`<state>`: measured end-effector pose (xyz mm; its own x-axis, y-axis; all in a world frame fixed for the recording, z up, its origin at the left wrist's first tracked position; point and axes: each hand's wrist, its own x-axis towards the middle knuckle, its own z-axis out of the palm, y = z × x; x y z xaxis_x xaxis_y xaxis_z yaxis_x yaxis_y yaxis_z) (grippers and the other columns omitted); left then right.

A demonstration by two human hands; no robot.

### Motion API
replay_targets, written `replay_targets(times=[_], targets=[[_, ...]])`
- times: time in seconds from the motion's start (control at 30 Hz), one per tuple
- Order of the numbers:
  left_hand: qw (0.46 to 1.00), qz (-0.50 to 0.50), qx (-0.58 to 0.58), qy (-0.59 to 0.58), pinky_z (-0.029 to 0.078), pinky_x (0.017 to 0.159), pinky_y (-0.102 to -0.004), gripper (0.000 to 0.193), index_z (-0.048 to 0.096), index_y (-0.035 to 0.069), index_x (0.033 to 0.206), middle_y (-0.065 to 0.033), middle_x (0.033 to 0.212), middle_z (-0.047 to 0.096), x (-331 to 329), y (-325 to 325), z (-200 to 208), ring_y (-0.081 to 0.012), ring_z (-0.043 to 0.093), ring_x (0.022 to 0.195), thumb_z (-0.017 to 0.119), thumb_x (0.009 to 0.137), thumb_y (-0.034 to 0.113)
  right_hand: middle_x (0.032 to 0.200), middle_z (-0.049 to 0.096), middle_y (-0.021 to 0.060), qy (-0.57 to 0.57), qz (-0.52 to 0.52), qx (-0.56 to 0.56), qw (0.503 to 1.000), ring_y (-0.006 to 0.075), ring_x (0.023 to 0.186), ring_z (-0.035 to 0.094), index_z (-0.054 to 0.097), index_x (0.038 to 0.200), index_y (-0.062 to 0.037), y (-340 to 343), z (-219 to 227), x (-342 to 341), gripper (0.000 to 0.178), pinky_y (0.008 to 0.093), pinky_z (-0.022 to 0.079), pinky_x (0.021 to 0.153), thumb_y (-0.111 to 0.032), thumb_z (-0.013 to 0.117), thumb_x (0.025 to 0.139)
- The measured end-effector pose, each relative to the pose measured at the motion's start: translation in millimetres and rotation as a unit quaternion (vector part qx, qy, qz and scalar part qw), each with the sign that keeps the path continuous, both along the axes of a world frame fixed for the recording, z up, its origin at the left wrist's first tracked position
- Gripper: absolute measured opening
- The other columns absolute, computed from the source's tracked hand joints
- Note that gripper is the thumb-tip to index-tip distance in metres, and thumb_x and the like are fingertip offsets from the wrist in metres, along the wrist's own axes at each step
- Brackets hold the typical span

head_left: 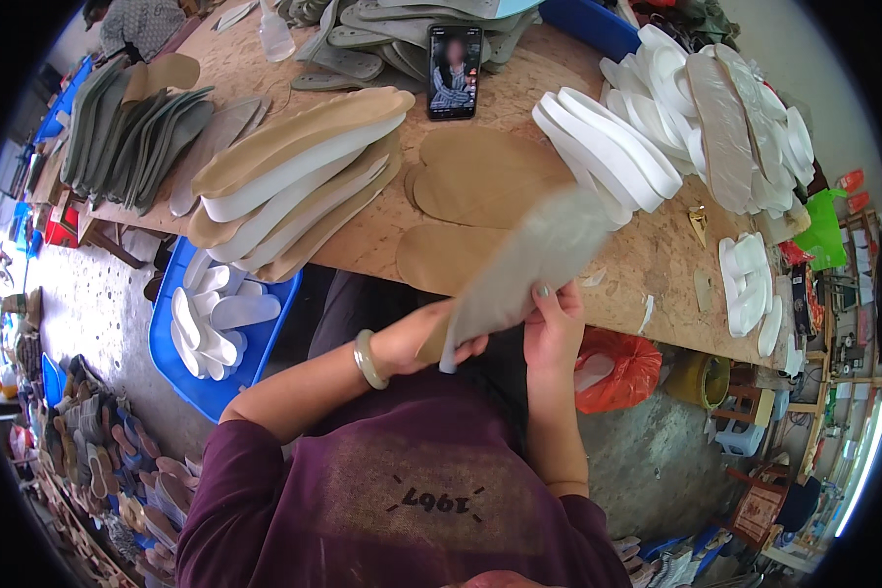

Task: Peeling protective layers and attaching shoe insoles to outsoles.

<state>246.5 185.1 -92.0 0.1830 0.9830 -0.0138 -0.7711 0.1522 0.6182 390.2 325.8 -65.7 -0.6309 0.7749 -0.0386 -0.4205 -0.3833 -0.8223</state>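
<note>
A grey, sole-shaped insole (pixel 529 257), blurred at its far end, is held up slantwise over the table's near edge. My left hand (pixel 416 338) closes round its near end, where a tan layer shows against the grey one; whether the two are joined I cannot tell. My right hand (pixel 554 323) pinches the insole's right edge, thumb on the grey face. Just beyond lie flat tan insoles (pixel 490 171), partly covered by the held one. To the left is a leaning stack of thick white soles with tan tops (pixel 299 162).
Plain white soles (pixel 608 147) are stacked at the right, beside a heap of wrapped ones (pixel 725 127). Grey insoles (pixel 137 132) stand at the far left. A phone (pixel 455 73) is propped at the back. Below the table are a blue bin (pixel 181 367) and a red bag (pixel 622 377).
</note>
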Motion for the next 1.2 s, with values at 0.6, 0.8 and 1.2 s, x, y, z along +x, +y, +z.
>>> replay_targets(times=[0.6, 0.8, 1.2], targets=[[0.981, 0.182, -0.040, 0.045, 0.025, 0.115, -0.0293, 0.050, 0.034, 0.004, 0.151, -0.0029, 0.148, 0.045, 8, 14, 52, -0.0123, 0.037, 0.137, 0.044, 0.106, 0.022, 0.150, 0.033, 0.0205, -0.128, -0.029, 0.452, 0.882, 0.0325, 0.135, 0.041, 0.026, 0.150, 0.0021, -2, 4, 35, 0.092, 0.0447, 0.033, 0.112, -0.041, 0.076, 0.085], [0.952, 0.223, 0.013, 0.209, 0.031, 0.113, -0.0295, 0.047, 0.034, 0.001, 0.150, -0.0058, 0.145, 0.048, 11, 14, 55, -0.0140, 0.040, 0.134, 0.042, 0.105, 0.013, 0.134, 0.047, 0.0198, -0.261, 0.028, 0.452, 0.852, 0.0321, 0.125, 0.048, 0.045, 0.141, 0.0003, -35, 31, 28, 0.088, 0.0447, 0.043, 0.101, -0.039, 0.086, 0.073], [0.873, 0.160, 0.089, 0.453, 0.049, 0.092, -0.0337, 0.043, 0.048, 0.007, 0.142, -0.0181, 0.115, 0.066, -20, -17, 88, -0.0227, 0.065, 0.103, 0.049, 0.099, 0.010, 0.118, 0.065, 0.0163, -0.157, -0.308, 0.061, 0.936, 0.0246, 0.108, 0.064, 0.059, 0.122, 0.0061, 53, -15, 119, 0.031, 0.0384, 0.052, 0.092, -0.013, 0.048, 0.100]])
